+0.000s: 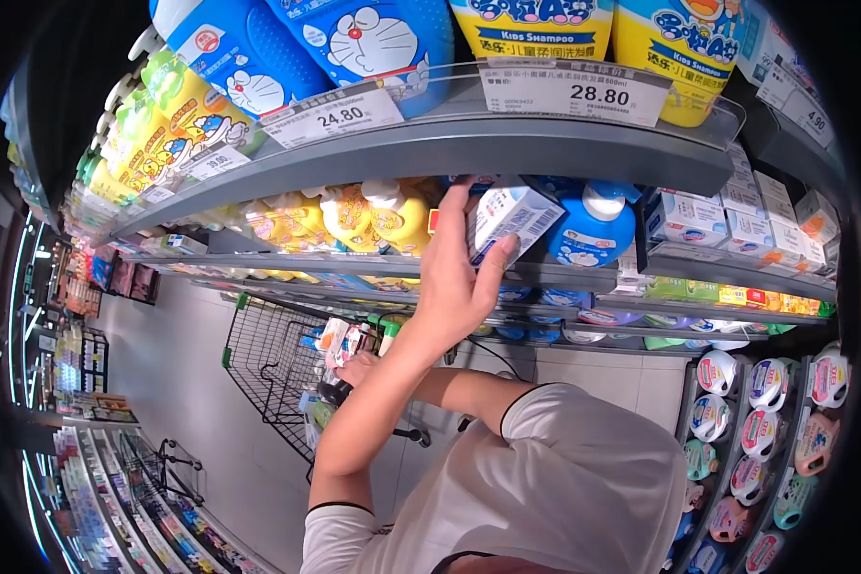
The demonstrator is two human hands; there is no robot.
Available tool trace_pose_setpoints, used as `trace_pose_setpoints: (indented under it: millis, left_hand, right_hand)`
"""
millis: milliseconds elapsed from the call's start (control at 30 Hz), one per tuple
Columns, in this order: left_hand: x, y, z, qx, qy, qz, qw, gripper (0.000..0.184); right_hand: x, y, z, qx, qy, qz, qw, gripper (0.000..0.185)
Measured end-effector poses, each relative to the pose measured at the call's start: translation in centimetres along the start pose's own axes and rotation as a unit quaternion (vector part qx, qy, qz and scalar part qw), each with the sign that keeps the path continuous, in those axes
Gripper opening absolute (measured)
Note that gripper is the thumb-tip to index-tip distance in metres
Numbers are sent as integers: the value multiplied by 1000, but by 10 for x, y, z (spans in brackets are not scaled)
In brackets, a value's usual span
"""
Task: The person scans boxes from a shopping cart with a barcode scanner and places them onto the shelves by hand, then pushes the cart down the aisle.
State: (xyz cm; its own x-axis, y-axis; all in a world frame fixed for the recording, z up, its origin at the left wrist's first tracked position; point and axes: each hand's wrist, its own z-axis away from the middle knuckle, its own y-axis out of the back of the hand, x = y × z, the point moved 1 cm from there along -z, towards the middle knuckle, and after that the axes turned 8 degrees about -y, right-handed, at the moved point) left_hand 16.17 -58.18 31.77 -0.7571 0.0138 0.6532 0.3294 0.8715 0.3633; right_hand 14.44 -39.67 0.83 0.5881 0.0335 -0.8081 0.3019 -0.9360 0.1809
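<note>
My left hand [459, 268] reaches up to the shelf, fingers on one side and thumb on the other of a small white carton [513, 222] with a barcode. The carton is tilted, just under the upper shelf's edge. Beside it stands a blue pump bottle [593, 228], and left of my hand are yellow pump bottles [397, 218]. Lower down, my right hand [357, 367] is closed at the handle of a shopping cart [258, 349], partly hidden behind my left forearm. Packaged goods [340, 337] lie in the cart close to that hand.
An upper shelf [421, 153] with price tags juts out above my left hand, carrying blue and yellow shampoo bottles [536, 33]. Stacked white boxes [689, 220] sit at the right. Detergent bottles [761, 430] fill a rack lower right. Another stocked shelf [115, 497] runs along the lower left.
</note>
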Motion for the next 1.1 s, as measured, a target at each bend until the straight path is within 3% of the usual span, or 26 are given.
trace_pose_setpoints:
  millis: [33, 67, 133, 167, 233, 267, 367, 467, 533, 600, 633, 667, 700, 733, 800, 933, 1100]
  left_hand:
    - [-5, -4, -4, -16, -11, -55, 998, 67]
    - [-8, -8, -7, -33, -22, -108, 993, 64]
    - [-6, -13, -16, -38, -67, -177, 981, 60]
    - [-10, -17, -18, -20, -80, -170, 982, 61]
    - [-14, -24, -20, 10, -92, -163, 982, 62]
    - [-18, -27, -19, 9, -93, -165, 982, 62]
    - [-29, -39, -14, 8, -86, -129, 988, 66]
    - [-34, -50, -11, -3, -85, -104, 991, 67]
    - [-33, -46, -14, 0, -79, -105, 991, 65]
    - [-32, -36, -19, -60, -101, -188, 975, 54]
    - [-32, -31, -19, -61, -98, -189, 975, 54]
    - [-33, -27, -20, -75, -93, -193, 974, 53]
    - [-33, -24, -20, -89, -89, -197, 972, 52]
    - [-32, -21, -21, -88, -87, -197, 973, 52]
    - [-31, -17, -21, -126, -81, -238, 960, 57]
    - [-33, -14, -18, -166, -88, -267, 945, 61]
    - [-27, -8, -17, -151, -93, -272, 946, 66]
  right_hand:
    - [-21, 21, -1, -94, -107, -48, 989, 67]
    - [-25, 30, 1, -95, -105, -49, 989, 67]
    - [-27, 39, 5, -87, 56, 262, 960, 63]
    - [-12, 31, 7, -88, 58, 262, 959, 63]
    - [46, -3, 16, -36, 73, 87, 993, 62]
    - [42, 1, 15, -35, 76, 87, 993, 62]
    - [16, 16, 15, -59, 61, 292, 953, 61]
    - [22, 4, 18, -64, 43, 300, 951, 66]
    - [14, 12, 11, -91, 32, 288, 953, 68]
    - [-30, 43, -6, -217, -97, 242, 941, 63]
    - [-12, 28, 2, -218, -97, 239, 941, 63]
    - [10, 13, 10, -138, -53, 73, 986, 61]
    - [29, 0, 19, -52, -9, -95, 994, 58]
    - [34, -4, 22, -53, -10, -95, 994, 58]
    - [42, -11, 28, -48, 31, 134, 989, 57]
    - [45, -12, 26, -31, 65, 203, 977, 60]
    - [25, 6, 15, -89, 42, 265, 959, 64]
